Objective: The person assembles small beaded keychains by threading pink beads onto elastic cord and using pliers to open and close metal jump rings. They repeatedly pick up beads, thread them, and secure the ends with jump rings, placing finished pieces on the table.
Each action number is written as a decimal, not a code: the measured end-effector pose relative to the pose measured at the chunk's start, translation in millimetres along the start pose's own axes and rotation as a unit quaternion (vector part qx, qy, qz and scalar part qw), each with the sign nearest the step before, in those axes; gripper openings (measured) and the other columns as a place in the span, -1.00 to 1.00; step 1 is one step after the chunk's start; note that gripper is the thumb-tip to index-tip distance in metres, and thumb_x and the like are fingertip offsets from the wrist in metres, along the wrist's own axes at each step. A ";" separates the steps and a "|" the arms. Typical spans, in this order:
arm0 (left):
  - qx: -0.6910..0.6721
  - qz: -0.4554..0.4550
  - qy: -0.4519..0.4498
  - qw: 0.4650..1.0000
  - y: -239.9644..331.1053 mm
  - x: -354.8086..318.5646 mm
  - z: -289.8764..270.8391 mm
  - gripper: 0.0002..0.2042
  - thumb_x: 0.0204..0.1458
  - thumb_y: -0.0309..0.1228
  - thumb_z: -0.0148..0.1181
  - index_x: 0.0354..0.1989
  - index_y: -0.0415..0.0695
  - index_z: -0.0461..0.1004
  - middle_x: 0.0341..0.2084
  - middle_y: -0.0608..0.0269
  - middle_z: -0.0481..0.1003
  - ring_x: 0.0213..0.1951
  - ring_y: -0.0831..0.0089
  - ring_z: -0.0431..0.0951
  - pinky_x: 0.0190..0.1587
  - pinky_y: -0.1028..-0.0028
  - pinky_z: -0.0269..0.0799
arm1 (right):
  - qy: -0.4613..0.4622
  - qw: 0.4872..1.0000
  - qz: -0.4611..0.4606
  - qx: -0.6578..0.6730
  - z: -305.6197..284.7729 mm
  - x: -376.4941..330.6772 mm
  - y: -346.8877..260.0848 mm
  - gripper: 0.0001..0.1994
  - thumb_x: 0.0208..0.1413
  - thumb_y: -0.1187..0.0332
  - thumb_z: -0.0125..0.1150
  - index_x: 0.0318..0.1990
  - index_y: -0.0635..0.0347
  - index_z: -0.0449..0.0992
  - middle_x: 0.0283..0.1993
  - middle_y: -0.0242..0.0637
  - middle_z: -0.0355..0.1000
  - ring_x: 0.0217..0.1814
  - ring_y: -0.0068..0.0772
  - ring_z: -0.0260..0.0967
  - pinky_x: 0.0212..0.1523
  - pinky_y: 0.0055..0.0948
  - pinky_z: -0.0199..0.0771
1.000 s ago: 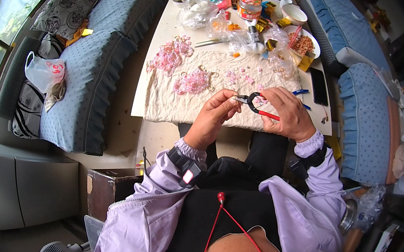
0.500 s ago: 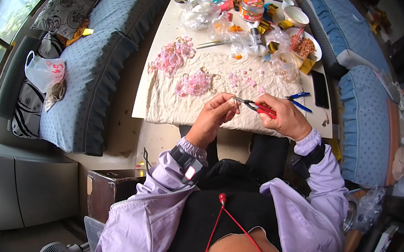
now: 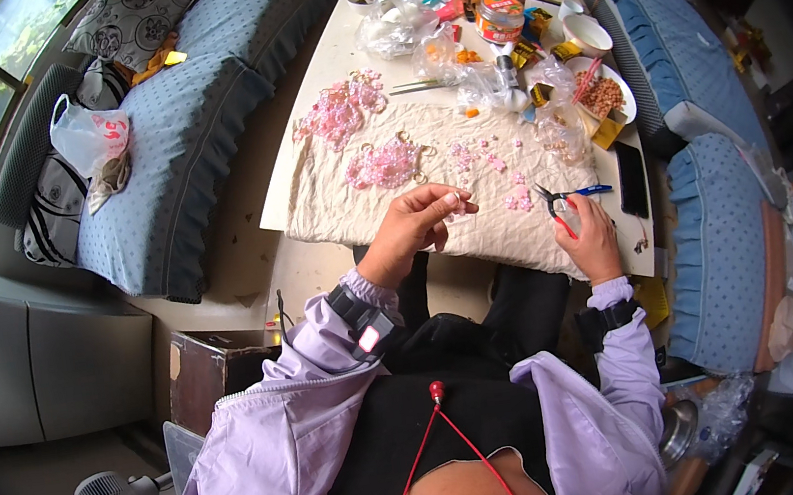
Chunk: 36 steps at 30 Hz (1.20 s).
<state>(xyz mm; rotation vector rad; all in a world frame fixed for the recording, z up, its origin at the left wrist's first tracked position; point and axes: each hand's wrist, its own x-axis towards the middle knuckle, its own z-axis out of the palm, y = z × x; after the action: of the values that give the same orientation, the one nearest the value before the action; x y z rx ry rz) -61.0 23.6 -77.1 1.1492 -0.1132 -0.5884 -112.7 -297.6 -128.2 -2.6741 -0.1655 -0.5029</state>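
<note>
Head view: the left hand (image 3: 419,232) has its thumb and index finger pinched together, gripping a small pinkish piece (image 3: 457,211) whose form is too tiny to make out. Off to their right, well apart, the fingers of the right hand (image 3: 594,241) are wrapped around the red handles of a pair of pliers (image 3: 558,206), its dark nose pointing away from them. Just beyond the right fingers, close by the pliers, lies a blue-handled tool (image 3: 594,190); a black phone (image 3: 632,181) lies to their right. Between the two hands and farther out, loose pink beads (image 3: 497,164) dot a cream cloth (image 3: 332,206) spread over the worktop (image 3: 320,69). Straight out past the left fingers sits a heap of pink beaded strands (image 3: 383,163) with gold-coloured rings, and a second pink heap (image 3: 338,113) lies farther away, slightly left.
</note>
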 end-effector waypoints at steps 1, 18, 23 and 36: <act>-0.002 0.000 0.000 1.000 0.9 1.6 -2.0 -0.81 0.24 -0.33 0.13 -0.10 -0.15 0.54 -0.21 0.21 0.63 -0.65 0.72 0.34 -0.58 0.68 0.26 | 0.002 1.000 0.005 -0.018 4.8 -3.2 4.9 -0.51 -0.05 0.25 0.26 0.05 0.23 0.37 -0.06 -0.07 0.43 0.04 -0.01 0.37 0.10 -0.12 0.33; 0.153 0.070 0.143 0.975 76.9 96.1 -138.1 -0.85 0.13 -0.31 0.26 -0.29 -0.13 0.58 -0.51 0.46 0.51 -0.59 0.76 0.24 -0.51 0.68 0.12 | 0.032 0.995 0.032 -0.087 39.8 -25.2 24.5 -0.39 -0.06 0.23 0.25 0.19 0.22 0.30 0.13 -0.08 0.33 0.23 0.01 0.23 0.25 -0.06 0.18; 0.163 0.065 0.207 0.963 91.6 141.7 -171.4 -0.84 0.13 -0.34 0.28 -0.26 -0.18 0.58 -0.45 0.41 0.54 -0.53 0.70 0.37 -0.45 0.64 0.23 | 0.047 0.994 0.046 -0.089 42.0 -23.4 21.8 -0.39 -0.06 0.24 0.24 0.19 0.23 0.30 0.13 -0.07 0.34 0.23 0.02 0.22 0.27 -0.06 0.16; 0.391 0.144 0.106 0.903 46.6 129.9 -163.0 -0.81 0.07 -0.38 0.31 -0.18 -0.18 0.60 -0.35 0.33 0.57 -0.37 0.56 0.47 -0.27 0.56 0.39 | 0.058 0.994 0.046 -0.085 44.0 -23.5 22.3 -0.40 -0.08 0.27 0.24 0.17 0.26 0.31 0.12 -0.06 0.34 0.21 0.04 0.24 0.25 -0.07 0.20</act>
<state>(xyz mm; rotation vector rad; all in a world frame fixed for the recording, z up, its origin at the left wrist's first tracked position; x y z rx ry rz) 127.9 106.8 -131.9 1.9287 -0.3481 -0.1314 -116.1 -300.5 -182.7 -2.7908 0.0367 -0.6662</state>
